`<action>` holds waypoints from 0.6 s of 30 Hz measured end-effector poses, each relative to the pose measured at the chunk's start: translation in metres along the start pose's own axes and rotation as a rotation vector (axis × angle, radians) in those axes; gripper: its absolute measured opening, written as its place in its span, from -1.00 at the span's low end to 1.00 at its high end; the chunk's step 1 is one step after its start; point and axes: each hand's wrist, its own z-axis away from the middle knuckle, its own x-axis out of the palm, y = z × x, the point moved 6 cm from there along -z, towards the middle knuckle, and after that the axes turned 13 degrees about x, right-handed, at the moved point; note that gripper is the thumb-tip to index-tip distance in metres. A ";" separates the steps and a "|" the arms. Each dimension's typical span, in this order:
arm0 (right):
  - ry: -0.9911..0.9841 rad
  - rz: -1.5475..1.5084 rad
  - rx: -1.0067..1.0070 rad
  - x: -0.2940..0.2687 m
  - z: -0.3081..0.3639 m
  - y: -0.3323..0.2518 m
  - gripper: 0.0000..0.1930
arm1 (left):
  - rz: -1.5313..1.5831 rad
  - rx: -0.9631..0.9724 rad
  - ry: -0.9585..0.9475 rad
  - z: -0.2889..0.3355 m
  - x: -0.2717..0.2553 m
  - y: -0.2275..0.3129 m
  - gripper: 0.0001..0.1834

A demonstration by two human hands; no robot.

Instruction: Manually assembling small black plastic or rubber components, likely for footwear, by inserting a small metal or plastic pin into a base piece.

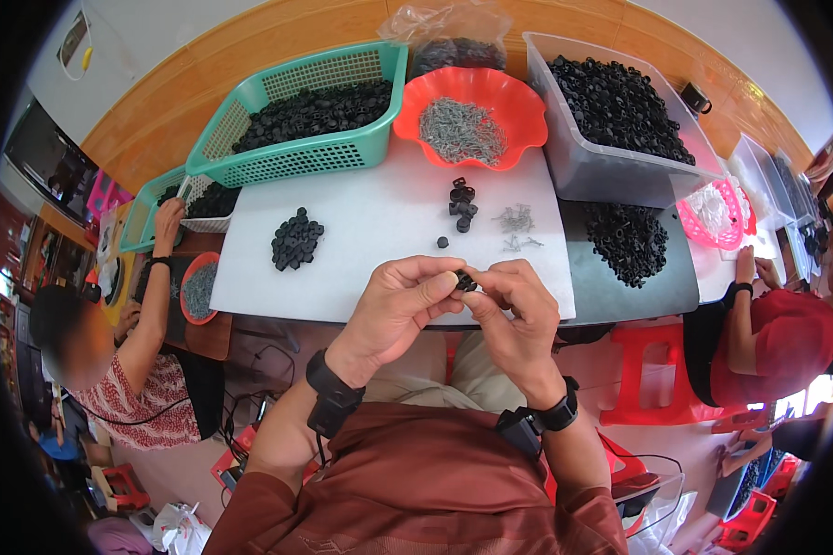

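Observation:
Over the near edge of the white work surface [361,217], my two hands meet at a small black plastic part [466,280]. The thumb and fingers of my left hand [407,301] pinch it from one side. From the other side my right hand [514,319] grips it with thumb and forefinger; its finer shape is mostly hidden. Just beyond my fingers lies a single black piece [442,242]. Farther back is a short row of black parts [463,203], with loose metal screws [516,219] to its right. A heap of black pieces [296,240] sits to the left.
Along the back stand a green basket [319,157] of black parts, a red scalloped bowl [518,153] of screws and a clear bin [602,180] of black parts. More black parts [627,242] lie right on a dark board. Co-workers sit at left [143,370] and right [773,338].

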 end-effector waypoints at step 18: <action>0.099 0.159 -0.219 -0.004 0.006 -0.007 -0.68 | -0.010 0.019 0.054 0.004 0.006 -0.004 -0.75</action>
